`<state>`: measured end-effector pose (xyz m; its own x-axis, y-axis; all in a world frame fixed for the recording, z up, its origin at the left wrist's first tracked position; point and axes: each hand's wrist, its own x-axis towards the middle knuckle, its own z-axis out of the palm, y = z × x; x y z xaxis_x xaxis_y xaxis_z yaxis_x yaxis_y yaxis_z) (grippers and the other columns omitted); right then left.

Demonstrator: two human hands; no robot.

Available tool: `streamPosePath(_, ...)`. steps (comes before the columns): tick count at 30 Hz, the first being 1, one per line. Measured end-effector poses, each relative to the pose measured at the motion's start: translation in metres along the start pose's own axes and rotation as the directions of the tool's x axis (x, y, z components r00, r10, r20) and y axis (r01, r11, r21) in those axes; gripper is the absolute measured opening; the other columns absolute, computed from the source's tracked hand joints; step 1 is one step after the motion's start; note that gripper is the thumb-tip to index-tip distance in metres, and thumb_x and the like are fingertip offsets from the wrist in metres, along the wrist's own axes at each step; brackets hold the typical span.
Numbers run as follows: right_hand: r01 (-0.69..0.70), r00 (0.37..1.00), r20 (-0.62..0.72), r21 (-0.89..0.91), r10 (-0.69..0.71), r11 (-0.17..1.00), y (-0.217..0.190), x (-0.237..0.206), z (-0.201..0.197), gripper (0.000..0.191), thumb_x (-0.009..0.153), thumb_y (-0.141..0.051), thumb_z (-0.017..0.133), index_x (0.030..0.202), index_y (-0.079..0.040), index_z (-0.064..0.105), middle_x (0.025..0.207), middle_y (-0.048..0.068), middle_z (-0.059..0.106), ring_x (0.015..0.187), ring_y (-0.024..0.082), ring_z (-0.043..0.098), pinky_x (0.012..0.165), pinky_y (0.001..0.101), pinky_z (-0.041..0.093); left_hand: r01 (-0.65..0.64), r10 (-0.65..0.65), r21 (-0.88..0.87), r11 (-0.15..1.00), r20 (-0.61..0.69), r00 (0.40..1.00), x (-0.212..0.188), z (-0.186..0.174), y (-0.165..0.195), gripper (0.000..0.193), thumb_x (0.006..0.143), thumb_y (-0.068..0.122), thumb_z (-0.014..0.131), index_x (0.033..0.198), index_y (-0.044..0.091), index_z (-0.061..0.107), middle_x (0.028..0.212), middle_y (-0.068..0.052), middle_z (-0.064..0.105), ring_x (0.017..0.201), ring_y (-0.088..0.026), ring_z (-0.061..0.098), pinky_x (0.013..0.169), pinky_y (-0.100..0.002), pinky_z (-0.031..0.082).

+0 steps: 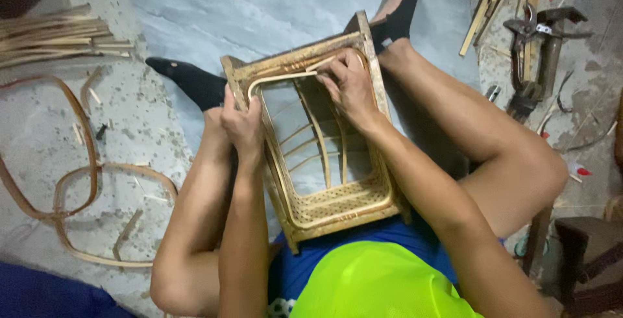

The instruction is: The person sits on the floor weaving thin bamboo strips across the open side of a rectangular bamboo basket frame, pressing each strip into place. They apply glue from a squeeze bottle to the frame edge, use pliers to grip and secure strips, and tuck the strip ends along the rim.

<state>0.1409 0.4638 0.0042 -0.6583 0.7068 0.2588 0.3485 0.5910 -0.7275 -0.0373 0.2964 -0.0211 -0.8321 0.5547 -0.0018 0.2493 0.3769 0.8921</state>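
On bare grey concrete floor [272, 6] strewn with bamboo strips [55, 36], I see my left hand [243, 126] and right hand [350, 84] clamped on a pale rectangular woven-rattan frame [337, 211], fingers curled around its rim.

Your left hand [243, 126] grips the left rail of the rattan frame [337, 211] held between your legs. Your right hand [350, 84] pinches a thin cane strip [280, 77] at its top corner. Bent strips [78, 182] lie on the floor.

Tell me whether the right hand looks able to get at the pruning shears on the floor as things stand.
Probably yes, with a stretch: the right hand rests on the bamboo frame, and the pruning shears lie in the open beyond the raised right knee.
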Motion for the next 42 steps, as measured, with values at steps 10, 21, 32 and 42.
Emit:
streamPosePath(10, -0.067, 0.998, 0.024, 0.092, 0.065, 0.994, 0.004, 0.001, 0.002, 0.017, 0.089, -0.003, 0.084, 0.102, -0.004, 0.072, 0.094, 0.010, 0.057, 0.085, 0.024, 0.059, 0.073, 0.0361, 0.050, 0.030, -0.020, -0.133, 0.991, 0.077, 0.997, -0.002, -0.006, 0.021, 0.041, 0.094, 0.001, 0.065, 0.134, -0.003, 0.058, 0.106, -0.012, 0.073, 0.095, -0.020, 0.071, 0.086, -0.031, 0.055)
streamPosePath(21, 0.006, 1.000, -0.004, 0.089, -0.006, 0.996, 0.016, 0.001, 0.009, 0.015, 0.089, -0.007, 0.085, 0.099, -0.004, 0.074, 0.092, 0.008, 0.058, 0.083, 0.019, 0.059, 0.069, 0.0327, 0.050, 0.016, -0.003, -0.160, 0.987, 0.081, 0.997, -0.002, -0.006, 0.024, 0.037, 0.095, -0.001, 0.063, 0.132, -0.003, 0.059, 0.106, -0.010, 0.074, 0.095, -0.016, 0.070, 0.084, -0.029, 0.056)
streamPosePath(32, -0.035, 0.999, 0.001, 0.097, 0.035, 0.995, 0.011, 0.003, 0.007, 0.015, 0.087, 0.000, 0.084, 0.098, -0.005, 0.075, 0.092, 0.007, 0.058, 0.081, 0.019, 0.060, 0.064, 0.0318, 0.049, -0.153, 0.167, 0.263, 0.953, -0.031, 0.986, -0.002, -0.002, 0.022, 0.061, 0.086, 0.007, 0.074, 0.140, -0.008, 0.051, 0.130, -0.028, 0.058, 0.121, -0.039, 0.052, 0.103, -0.045, 0.043)
streamPosePath(42, 0.028, 0.998, -0.047, -0.081, -0.032, 0.996, 0.004, -0.013, 0.000, 0.010, 0.084, -0.008, 0.079, 0.093, -0.009, 0.075, 0.095, 0.007, 0.063, 0.096, 0.030, 0.060, 0.085, 0.0444, 0.048, -0.629, 0.568, 0.013, 0.777, 0.417, 0.710, 0.030, 0.045, 0.040, 0.026, 0.085, 0.016, 0.086, 0.106, 0.011, 0.074, 0.111, -0.014, 0.061, 0.108, -0.035, 0.057, 0.093, -0.048, 0.045)
